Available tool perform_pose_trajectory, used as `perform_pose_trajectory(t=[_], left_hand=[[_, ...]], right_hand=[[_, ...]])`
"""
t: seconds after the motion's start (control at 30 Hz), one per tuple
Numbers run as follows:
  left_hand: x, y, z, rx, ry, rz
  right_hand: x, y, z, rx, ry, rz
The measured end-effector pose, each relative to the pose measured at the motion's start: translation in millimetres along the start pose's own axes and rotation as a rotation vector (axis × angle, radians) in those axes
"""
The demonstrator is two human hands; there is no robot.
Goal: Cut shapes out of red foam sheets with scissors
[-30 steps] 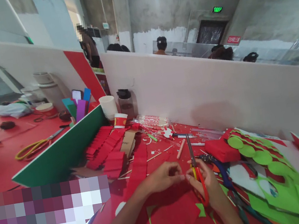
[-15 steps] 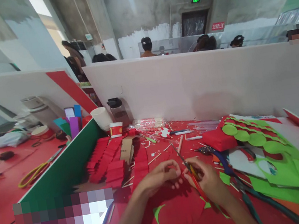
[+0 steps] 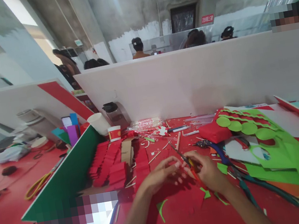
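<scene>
My right hand (image 3: 203,170) is wrapped round a pair of scissors (image 3: 192,166) with orange-red handles, their dark blades pointing up and to the left. Just left of it is my left hand (image 3: 167,172), its fingers curled near the blades and the thumb close to the fingertips; whether something small is between them I cannot make out. Under both hands lies red paper (image 3: 185,199) on the red table. Green paper scraps (image 3: 206,192) are beside my right wrist.
Stacks of red folded paper (image 3: 118,175) and a paper cup (image 3: 115,133) stand left. Pliers (image 3: 242,180), green sheets (image 3: 279,166) and a red pouch (image 3: 215,131) lie right. A white partition (image 3: 162,87) stands behind; people are beyond it.
My left hand has moved slightly right, closer to the scissors and my right hand. The camera view has tilted and shifted a little.
</scene>
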State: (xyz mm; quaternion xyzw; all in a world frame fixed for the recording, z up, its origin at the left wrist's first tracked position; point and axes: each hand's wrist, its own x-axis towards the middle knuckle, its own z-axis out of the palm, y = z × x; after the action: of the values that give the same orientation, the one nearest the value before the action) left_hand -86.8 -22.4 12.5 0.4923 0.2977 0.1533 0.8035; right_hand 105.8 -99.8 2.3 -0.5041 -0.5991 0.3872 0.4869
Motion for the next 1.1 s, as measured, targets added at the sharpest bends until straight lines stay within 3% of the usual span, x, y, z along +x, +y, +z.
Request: perform_pose_trajectory(t=[0.37,0.5,0.57,0.63,0.77,0.87,0.97,1.1], left_hand=[[1,-14,-2.9,0.086,-0.124,-0.019],[1,-14,-13.8,0.270,-0.147,-0.052],[3,-11,-21.4,0.364,-0.072,0.000],[6,-7,-29.5,0.369,0.113,0.118],[13,-2,-44.5,0.375,0.429,0.327],[16,-2,-52.5,0.577,0.604,0.412],[19,-9,-56.9,0.735,0.635,0.398],[24,-20,-57.8,0.673,0.562,0.324]], right_hand=[[-6,-15,-5,0.058,-0.227,0.000],[-3,-8,-7,0.094,-0.125,0.060],[1,0,-9,0.069,0.001,0.091],[5,9,-12,0.017,0.113,0.131],[8,24,-19,-0.188,0.183,0.143],[8,25,-21,-0.433,0.202,0.154],[8,22,-19,-0.593,0.202,0.156],[8,21,-18,-0.652,0.198,0.155]])
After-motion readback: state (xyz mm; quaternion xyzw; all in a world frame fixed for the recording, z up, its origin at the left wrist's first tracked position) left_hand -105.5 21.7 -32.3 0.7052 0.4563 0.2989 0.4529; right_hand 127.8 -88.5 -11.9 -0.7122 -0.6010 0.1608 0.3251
